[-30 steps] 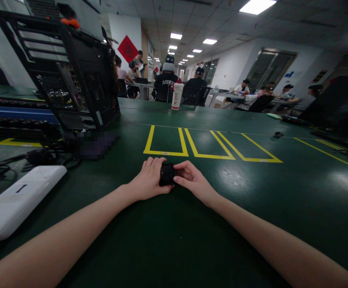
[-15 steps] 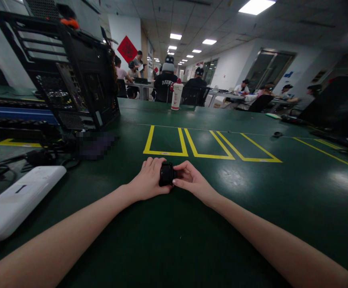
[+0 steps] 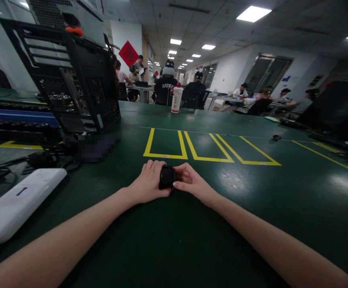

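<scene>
A small black device point(image 3: 167, 177) rests low over the green table point(image 3: 174, 240), between my two hands. My left hand point(image 3: 150, 181) is wrapped round its left side, with the thumb along the near edge. From the right, my right hand point(image 3: 193, 181) grips its right edge between thumb and fingers. What the device is cannot be made out. Just beyond the hands, yellow tape outlines point(image 3: 165, 156) mark the table top.
A black computer case point(image 3: 93, 80) stands at the left. Near it lie cables and a white device point(image 3: 24, 202). A white bottle point(image 3: 177, 99) stands at the far edge. A small black ring point(image 3: 276, 137) lies at the right. People sit beyond.
The whole view has shifted slightly, so the scene sits a little lower. Both hands keep their hold on the black device, whose right part looks slightly turned.
</scene>
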A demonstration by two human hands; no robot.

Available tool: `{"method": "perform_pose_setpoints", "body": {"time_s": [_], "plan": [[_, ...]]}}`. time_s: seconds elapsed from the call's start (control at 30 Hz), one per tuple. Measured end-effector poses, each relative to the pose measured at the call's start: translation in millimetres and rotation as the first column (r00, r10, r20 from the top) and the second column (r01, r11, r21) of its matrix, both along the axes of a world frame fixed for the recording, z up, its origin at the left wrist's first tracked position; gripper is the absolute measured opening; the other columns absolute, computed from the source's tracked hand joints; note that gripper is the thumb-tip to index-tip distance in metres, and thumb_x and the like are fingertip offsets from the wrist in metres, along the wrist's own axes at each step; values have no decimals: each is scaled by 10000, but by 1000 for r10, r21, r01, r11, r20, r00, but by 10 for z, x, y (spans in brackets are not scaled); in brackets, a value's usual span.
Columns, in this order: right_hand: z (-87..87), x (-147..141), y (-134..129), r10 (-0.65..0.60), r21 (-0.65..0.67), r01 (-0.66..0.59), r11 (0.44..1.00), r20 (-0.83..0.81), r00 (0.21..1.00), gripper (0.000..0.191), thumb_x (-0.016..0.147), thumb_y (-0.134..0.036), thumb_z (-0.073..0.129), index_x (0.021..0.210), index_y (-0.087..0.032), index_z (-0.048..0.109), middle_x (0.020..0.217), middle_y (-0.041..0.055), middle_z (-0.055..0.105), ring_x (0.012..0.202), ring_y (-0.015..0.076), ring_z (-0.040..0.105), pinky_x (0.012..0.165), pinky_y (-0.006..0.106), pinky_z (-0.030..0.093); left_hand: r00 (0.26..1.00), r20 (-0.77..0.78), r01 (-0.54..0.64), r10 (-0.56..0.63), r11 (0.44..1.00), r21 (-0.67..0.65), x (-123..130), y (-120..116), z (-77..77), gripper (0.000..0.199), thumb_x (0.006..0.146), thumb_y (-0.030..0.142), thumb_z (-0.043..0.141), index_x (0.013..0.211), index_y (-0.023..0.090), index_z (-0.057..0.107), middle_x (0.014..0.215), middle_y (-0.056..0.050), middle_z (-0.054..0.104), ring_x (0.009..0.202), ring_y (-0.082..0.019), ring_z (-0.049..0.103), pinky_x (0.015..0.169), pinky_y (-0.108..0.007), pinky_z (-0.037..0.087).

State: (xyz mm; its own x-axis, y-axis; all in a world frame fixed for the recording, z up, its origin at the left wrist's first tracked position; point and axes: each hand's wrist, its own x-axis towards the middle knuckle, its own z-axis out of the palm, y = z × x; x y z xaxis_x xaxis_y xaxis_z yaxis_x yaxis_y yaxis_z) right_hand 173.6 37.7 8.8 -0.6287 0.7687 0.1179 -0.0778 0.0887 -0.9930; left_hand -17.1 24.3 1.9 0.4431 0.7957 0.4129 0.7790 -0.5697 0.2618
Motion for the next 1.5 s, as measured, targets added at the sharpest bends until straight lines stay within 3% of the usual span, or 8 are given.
{"method": "perform_pose_setpoints", "body": {"time_s": [0.1, 0.2, 0.3, 0.47, 0.67, 0.87, 1.27, 1.5], "plan": [[-3, -10, -15, -62, 11, 62, 998, -2, 998, 234, 741, -197, 594, 945, -224, 482, 1037, 20, 525, 990, 157, 532, 901, 373, 408, 1000, 6, 7, -7, 1000, -11, -1, 0, 9, 612, 654, 443, 593, 1132, 141, 359, 1031, -103, 456, 920, -257, 417, 801, -406, 380], [-11, -17, -17, -97, 12, 96, 995, 27, 995, 285, 744, -204, 589, 1003, -240, 476, 1033, 21, 523, 1001, 162, 527, 911, 378, 399, 1000, 3, 7, -7, 1000, -12, 1, 7, 7, 615, 653, 444, 594, 1132, 136, 361, 1037, -107, 454, 922, -260, 415, 800, -402, 380], [-28, -15, 8, -79, -3, 79, 997, 54, 995, 344, 748, -197, 582, 1066, -235, 458, 1040, 30, 519, 1029, 163, 511, 934, 380, 381, 1000, 2, 6, -6, 1000, -2, 6, 11, -7, 624, 651, 438, 594, 1137, 128, 355, 1043, -110, 451, 930, -262, 412, 800, -400, 378], [-53, -8, 32, -14, 30, 14, 999, -19, 1000, 383, 659, -145, 668, 978, -214, 468, 1044, 24, 519, 991, 163, 531, 916, 383, 392, 1000, -2, -4, 4, 1000, 11, 10, 6, -9, 609, 645, 417, 596, 1126, 130, 357, 1029, -106, 456, 917, -259, 413, 792, -401, 375], [-13, -25, -22, -68, 13, 68, 998, -13, 998, 257, 724, -192, 609, 947, -218, 484, 1032, 22, 525, 997, 164, 527, 900, 372, 407, 1000, -15, -6, 6, 1000, 0, 6, 6, 5, 613, 654, 437, 591, 1127, 126, 357, 1030, -105, 453, 918, -256, 412, 796, -394, 375], [-12, -14, -10, -80, -9, 81, 997, 48, 996, 365, 738, -191, 591, 1075, -231, 455, 1075, 38, 518, 1060, 173, 493, 949, 391, 370, 1000, -13, -1, 1, 1000, -17, 10, 8, 6, 622, 657, 440, 593, 1137, 122, 356, 1042, -110, 452, 931, -259, 413, 799, -391, 377], [-52, -25, -13, -73, 39, 73, 997, -8, 997, 238, 748, -206, 588, 956, -228, 475, 1030, 18, 520, 1012, 165, 517, 893, 364, 410, 1000, -12, -1, 1, 1000, -15, 1, 5, 16, 613, 656, 439, 598, 1128, 136, 352, 1033, -100, 448, 918, -250, 414, 802, -396, 383], [-49, -18, 3, -61, 40, 60, 997, 31, 998, 369, 758, -187, 571, 1099, -245, 441, 1083, 36, 501, 1038, 166, 502, 919, 369, 393, 1000, -1, -13, 13, 1000, 10, 19, 22, -28, 610, 640, 424, 607, 1120, 143, 356, 1017, -98, 459, 921, -258, 416, 801, -401, 378]]}}
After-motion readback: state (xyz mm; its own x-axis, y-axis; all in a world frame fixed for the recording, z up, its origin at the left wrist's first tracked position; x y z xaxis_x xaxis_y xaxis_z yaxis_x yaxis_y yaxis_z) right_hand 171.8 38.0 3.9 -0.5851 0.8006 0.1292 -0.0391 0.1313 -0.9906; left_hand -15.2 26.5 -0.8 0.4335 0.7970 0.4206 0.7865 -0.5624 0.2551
